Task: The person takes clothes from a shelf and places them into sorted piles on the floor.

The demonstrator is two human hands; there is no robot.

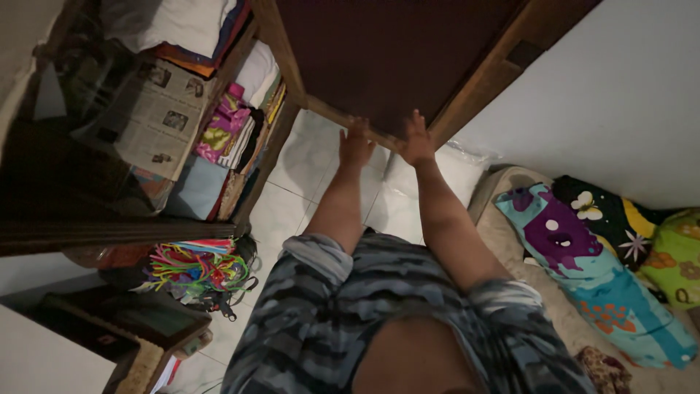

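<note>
Gripping door edge (wooden): left hand, right hand.

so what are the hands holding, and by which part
Both the left hand and the right hand grip the dark brown wooden-framed door panel along its lower frame edge, side by side.

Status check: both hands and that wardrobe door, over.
Left hand and right hand both pressed on the lower edge of the wooden wardrobe door. Folded clothes stacked on open shelves to the left. Nothing between hands and door.
</note>
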